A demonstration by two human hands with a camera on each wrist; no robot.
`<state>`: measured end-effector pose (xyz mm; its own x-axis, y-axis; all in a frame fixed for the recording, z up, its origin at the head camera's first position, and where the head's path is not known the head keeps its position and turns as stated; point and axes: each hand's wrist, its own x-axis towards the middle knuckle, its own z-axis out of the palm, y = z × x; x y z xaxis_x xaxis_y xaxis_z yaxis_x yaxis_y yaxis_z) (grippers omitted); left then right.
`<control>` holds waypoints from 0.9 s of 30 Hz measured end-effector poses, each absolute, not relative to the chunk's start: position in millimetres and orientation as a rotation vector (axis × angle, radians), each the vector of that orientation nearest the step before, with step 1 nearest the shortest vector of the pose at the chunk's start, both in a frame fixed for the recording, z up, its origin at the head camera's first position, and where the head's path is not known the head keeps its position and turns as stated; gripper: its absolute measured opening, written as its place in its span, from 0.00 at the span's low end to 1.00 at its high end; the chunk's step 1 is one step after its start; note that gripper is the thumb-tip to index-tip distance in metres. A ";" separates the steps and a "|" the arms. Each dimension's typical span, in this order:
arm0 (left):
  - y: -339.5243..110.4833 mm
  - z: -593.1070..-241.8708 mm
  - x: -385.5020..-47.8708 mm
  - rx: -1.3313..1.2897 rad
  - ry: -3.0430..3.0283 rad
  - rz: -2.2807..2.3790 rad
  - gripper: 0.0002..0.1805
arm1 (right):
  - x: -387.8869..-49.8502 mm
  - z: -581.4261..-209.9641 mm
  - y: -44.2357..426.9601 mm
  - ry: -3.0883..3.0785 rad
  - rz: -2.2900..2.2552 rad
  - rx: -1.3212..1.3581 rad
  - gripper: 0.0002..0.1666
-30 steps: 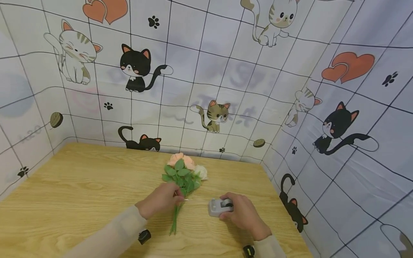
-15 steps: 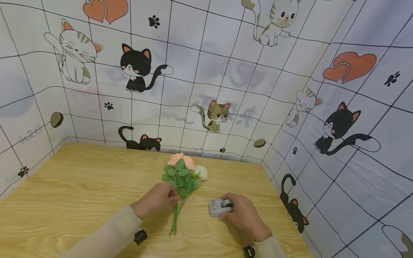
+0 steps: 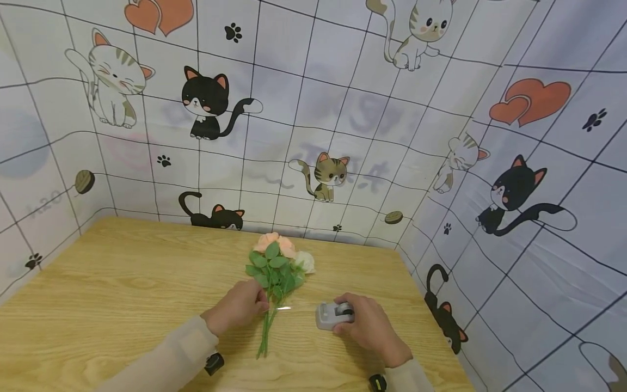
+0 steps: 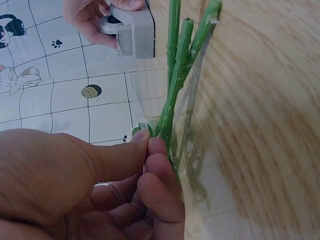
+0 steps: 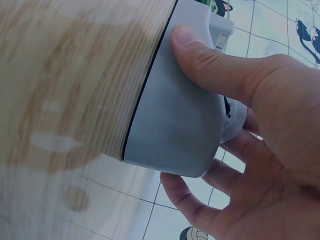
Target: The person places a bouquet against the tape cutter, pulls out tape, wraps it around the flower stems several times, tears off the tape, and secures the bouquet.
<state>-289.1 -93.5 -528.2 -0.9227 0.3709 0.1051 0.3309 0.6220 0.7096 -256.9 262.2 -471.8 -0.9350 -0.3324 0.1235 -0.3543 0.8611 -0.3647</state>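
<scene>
My left hand (image 3: 241, 306) pinches the end of a strip of clear tape (image 3: 283, 308) beside the flower stems (image 3: 266, 332). In the left wrist view the thumb and forefinger press together at the stems, and the tape (image 4: 132, 85) runs from there toward the dispenser. A bouquet of artificial flowers, with peach blooms (image 3: 275, 245), a white bloom (image 3: 305, 262) and green leaves (image 3: 278, 269), lies on the table. My right hand (image 3: 369, 324) grips a grey tape dispenser (image 3: 327, 316) standing on the table right of the stems; its thumb lies along the dispenser's side (image 5: 175, 110).
The wood-grain table (image 3: 161, 272) reaches back to a white grid-patterned cloth (image 3: 303, 109) with printed cats, which hangs behind it and on both sides. Each wrist wears a small black device, one seen under the left sleeve (image 3: 166, 348).
My left hand has drawn back a little to the left, off the stems it partly covered. The visible glint on the tape has shifted. My right hand and the dispenser have stayed in place.
</scene>
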 end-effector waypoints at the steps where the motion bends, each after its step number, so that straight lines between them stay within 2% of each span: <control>1: -92.2 -524.6 -286.6 0.591 2.787 1.208 0.14 | -256.8 -471.9 262.3 -2.976 0.601 0.552 0.36; 7: -86.3 -485.7 -262.6 0.513 2.769 1.248 0.10 | -256.1 -472.4 262.1 -2.970 0.605 0.555 0.36; 13: -96.6 -529.0 -291.6 0.647 2.781 1.197 0.10 | -255.5 -472.9 262.0 -2.960 0.597 0.553 0.36; 18: -100.1 -559.4 -310.4 0.593 2.779 1.195 0.11 | -256.0 -473.5 260.9 -2.959 0.604 0.553 0.36; 27: -89.7 -549.1 -297.6 0.539 2.832 1.169 0.12 | -256.5 -474.6 262.4 -2.963 0.589 0.537 0.36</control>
<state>-297.6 -89.7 -549.1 -0.9395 0.3268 0.1026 0.3040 0.6576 0.6893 -256.5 262.4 -474.6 -0.9361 -0.3235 0.1378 -0.3516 0.8653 -0.3573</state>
